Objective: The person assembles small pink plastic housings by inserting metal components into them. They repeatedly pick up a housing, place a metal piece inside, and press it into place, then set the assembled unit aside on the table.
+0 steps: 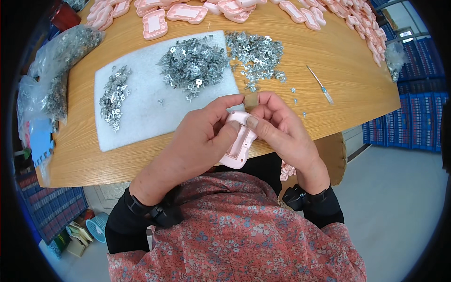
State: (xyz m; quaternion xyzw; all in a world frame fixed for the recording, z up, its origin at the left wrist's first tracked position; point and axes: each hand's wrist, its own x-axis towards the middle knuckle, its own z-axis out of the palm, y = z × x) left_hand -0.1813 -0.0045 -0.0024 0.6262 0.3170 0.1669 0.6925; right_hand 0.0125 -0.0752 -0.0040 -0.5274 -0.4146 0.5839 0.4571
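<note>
Both hands hold one pale pink plastic casing (240,152), tilted above the table's near edge. It has rounded ends, a long rectangular recess and small holes. My left hand (199,134) grips its left side, thumb lying along the recess. On the upper right end presses the thumb of my right hand (289,134), with its other fingers curled behind. A tan piece like tape or a finger wrap (251,100) shows between the two index fingertips; which finger bears it I cannot tell. Beyond the hands, a large heap of small silvery metal pieces (192,63) lies on a white foam sheet (141,124).
More metal pieces form a smaller pile (114,98) on the foam and another heap (256,54) on the wooden table (329,61). A thin screwdriver (321,85) lies at right. Pink casings (187,13) crowd the far edge. A plastic bag of metal pieces (58,70) stands left.
</note>
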